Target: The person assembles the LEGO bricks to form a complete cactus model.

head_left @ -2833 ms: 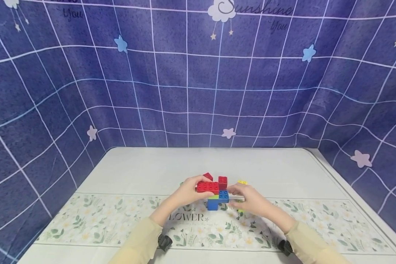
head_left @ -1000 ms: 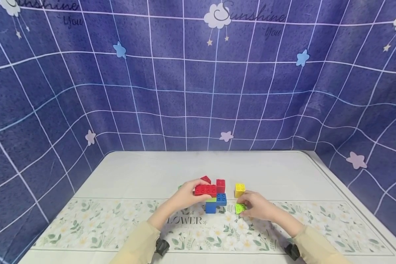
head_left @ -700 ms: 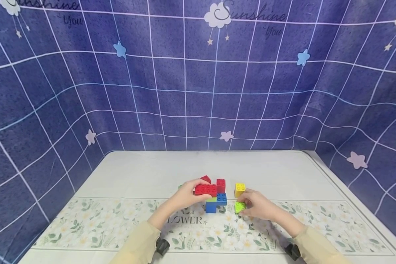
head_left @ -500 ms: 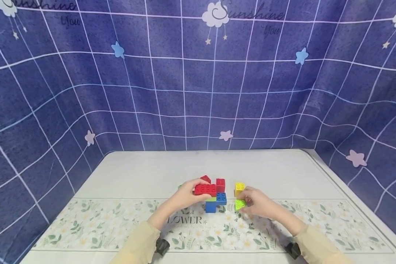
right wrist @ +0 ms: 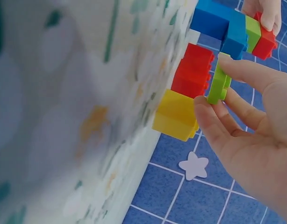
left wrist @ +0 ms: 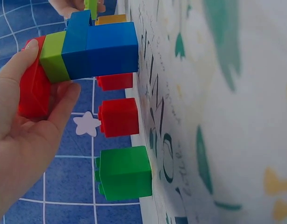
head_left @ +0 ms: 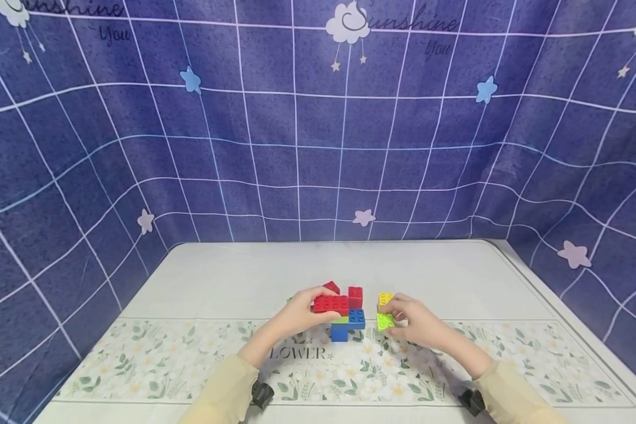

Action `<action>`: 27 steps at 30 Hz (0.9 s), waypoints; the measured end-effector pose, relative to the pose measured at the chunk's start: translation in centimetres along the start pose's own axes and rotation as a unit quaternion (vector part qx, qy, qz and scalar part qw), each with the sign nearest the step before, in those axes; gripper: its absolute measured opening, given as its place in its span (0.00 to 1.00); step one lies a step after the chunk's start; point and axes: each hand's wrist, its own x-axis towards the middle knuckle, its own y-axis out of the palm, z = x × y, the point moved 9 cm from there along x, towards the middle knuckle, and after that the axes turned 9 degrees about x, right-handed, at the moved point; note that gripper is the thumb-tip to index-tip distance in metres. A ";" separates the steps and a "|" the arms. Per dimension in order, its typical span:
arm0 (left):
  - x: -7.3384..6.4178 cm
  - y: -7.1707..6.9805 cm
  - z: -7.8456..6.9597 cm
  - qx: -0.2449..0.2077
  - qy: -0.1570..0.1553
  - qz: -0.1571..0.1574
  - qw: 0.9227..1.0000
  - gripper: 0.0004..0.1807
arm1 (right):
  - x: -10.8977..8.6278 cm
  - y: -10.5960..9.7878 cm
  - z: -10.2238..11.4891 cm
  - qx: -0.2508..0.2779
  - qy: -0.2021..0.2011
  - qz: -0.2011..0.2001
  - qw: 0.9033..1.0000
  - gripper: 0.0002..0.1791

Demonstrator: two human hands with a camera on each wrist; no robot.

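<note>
My left hand (head_left: 302,312) grips a long red building brick (head_left: 331,304), the top of a stack. Below the red one sit a lime brick (left wrist: 53,57) and blue bricks (left wrist: 111,49), one jutting to the right with its studs bare. The stack's blue foot (head_left: 340,333) is down at the table mat. On the right, my right hand (head_left: 416,323) pinches a thin lime brick (right wrist: 219,84) between thumb and fingertips, studs facing up in the head view. Just behind it stands a yellow brick (right wrist: 175,114), partly covered by my fingers in the head view.
Behind the stack stand a red brick (head_left: 355,296) and, farther left, another red brick (head_left: 331,287). A green brick (left wrist: 125,172) is mostly hidden by my left hand in the head view. A star-patterned curtain (head_left: 318,147) rises at the table's (head_left: 233,271) back edge.
My right hand has gone from beside the stack to the thin lime brick on the right, then raised it slightly toward the yellow brick. The left hand keeps its grip on the stack.
</note>
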 end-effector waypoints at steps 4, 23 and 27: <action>0.0 0.0 0.0 -0.001 0.003 0.000 1.000 0.27 | 0.0 -0.2 0.5 -0.005 -0.016 -0.001 1.000 0.20; 0.1 0.2 0.3 -0.016 -0.003 0.006 1.000 0.28 | 0.9 -0.6 1.9 0.000 -0.020 -0.016 1.000 0.18; 0.1 0.2 0.3 -0.017 0.000 0.005 1.000 0.27 | 1.2 -0.3 2.1 -0.002 -0.023 -0.021 1.000 0.18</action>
